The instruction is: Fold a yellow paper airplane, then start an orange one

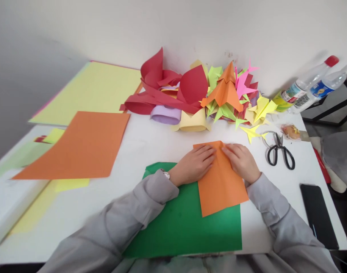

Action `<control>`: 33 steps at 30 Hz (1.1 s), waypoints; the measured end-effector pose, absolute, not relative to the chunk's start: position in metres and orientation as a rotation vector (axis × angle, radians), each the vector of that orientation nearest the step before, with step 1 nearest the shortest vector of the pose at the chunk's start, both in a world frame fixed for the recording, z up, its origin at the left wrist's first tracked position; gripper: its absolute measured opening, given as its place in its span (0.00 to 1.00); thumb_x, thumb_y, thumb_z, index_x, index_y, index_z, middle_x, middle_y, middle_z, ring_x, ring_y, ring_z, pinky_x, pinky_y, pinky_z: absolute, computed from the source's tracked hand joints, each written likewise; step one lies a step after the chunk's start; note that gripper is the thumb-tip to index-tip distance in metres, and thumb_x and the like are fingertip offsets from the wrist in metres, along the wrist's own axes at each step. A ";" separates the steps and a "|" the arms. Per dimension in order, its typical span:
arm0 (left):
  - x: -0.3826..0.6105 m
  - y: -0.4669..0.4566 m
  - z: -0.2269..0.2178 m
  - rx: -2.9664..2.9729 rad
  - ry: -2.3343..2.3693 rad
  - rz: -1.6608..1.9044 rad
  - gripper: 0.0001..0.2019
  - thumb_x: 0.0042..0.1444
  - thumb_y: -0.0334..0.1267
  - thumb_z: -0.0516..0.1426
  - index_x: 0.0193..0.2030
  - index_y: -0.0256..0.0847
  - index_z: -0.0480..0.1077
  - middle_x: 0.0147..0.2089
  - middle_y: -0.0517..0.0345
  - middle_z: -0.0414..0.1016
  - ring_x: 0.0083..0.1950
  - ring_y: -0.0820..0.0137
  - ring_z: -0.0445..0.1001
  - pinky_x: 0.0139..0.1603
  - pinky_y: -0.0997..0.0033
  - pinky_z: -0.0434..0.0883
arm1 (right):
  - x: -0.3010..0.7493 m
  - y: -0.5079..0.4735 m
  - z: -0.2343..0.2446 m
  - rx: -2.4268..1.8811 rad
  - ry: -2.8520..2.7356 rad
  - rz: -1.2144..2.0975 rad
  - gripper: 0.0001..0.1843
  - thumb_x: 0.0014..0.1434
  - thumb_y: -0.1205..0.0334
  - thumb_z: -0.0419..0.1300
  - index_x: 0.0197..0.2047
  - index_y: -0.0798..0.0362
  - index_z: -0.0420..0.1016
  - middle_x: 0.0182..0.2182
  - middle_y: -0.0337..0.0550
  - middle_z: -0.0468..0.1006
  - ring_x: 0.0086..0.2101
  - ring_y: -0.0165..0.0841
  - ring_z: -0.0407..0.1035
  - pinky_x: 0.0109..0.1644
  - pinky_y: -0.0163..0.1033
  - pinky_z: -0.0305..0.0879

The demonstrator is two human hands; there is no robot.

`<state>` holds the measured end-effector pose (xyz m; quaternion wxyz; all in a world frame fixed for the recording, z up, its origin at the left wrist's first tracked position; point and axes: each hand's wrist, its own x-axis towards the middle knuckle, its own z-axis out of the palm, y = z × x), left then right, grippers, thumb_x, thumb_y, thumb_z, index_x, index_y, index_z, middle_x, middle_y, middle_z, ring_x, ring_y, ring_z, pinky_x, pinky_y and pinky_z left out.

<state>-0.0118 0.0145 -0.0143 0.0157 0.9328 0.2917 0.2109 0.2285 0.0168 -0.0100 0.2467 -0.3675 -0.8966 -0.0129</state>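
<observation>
A sheet of orange paper (219, 189) with a crease down its middle lies slightly turned on a larger green sheet (187, 220). My left hand (196, 163) rests over its upper left part, fingers lying together and pressing on it near the crease. At the upper right, my right hand (241, 161) grips the paper's edge where the corner is folded in, with bent fingers over the fold. Part of the fold is hidden under that hand.
Another orange sheet (91, 148) lies left, near a large yellow sheet (88, 91). Along the wall are red paper shapes (193, 87) and a pile of folded paper planes (226, 89). Scissors (280, 151), a black phone (318, 216) and two bottles (297, 89) stand or lie at right.
</observation>
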 end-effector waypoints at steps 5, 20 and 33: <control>-0.015 0.014 -0.017 2.910 0.883 0.664 0.15 0.66 0.31 0.49 0.53 0.32 0.72 0.58 0.40 0.74 0.64 0.57 0.68 0.64 0.49 0.69 | 0.227 0.010 -0.008 -0.824 -2.486 -0.006 0.32 0.65 0.76 0.50 0.70 0.54 0.54 0.49 0.54 0.78 0.52 0.41 0.70 0.55 0.50 0.72; -0.018 0.009 -0.013 2.852 0.862 0.634 0.16 0.65 0.28 0.48 0.54 0.29 0.71 0.61 0.39 0.72 0.66 0.55 0.65 0.65 0.49 0.67 | 0.222 0.007 -0.003 -0.839 -2.463 0.127 0.18 0.63 0.70 0.59 0.57 0.56 0.73 0.50 0.54 0.79 0.56 0.43 0.70 0.57 0.52 0.74; -0.023 0.008 -0.010 2.642 1.432 0.689 0.21 0.64 0.41 0.51 0.59 0.29 0.65 0.63 0.29 0.65 0.67 0.44 0.60 0.63 0.38 0.65 | 0.218 0.007 -0.001 -0.838 -2.524 0.029 0.11 0.64 0.69 0.58 0.49 0.55 0.77 0.51 0.53 0.79 0.56 0.45 0.69 0.54 0.52 0.74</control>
